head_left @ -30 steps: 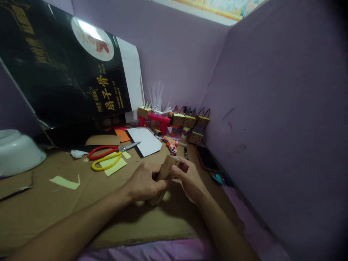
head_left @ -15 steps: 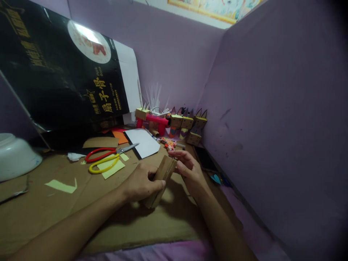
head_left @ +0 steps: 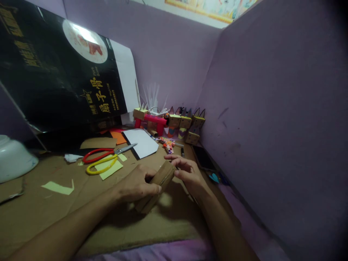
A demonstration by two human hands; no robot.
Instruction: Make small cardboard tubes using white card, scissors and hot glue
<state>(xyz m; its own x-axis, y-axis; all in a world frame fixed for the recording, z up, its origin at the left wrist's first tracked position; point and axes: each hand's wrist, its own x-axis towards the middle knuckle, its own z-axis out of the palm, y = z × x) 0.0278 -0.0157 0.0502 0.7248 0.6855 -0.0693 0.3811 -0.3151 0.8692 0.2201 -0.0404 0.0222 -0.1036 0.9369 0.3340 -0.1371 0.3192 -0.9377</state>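
A small, narrow brown cardboard box is tilted above the cardboard-covered tabletop, a seam running along its side. My left hand is closed around its left side, thumb across the near face. At the box's far right end is my right hand, its fingers bent and thumb drawn toward them. A small dark bit shows between those fingertips, too small to name. Beyond the hands, red-and-yellow-handled scissors lie with their blades parted, beside yellow paper scraps.
Cardboard animal figures stand along the back near white straws. White paper lies in front. A white bowl sits at left, a big black carton leans behind. A phone lies by the purple wall.
The box has shifted slightly left and tipped lower with my left hand around it. My right hand stays at its far end, its fingers a little lower. The view has turned slightly.
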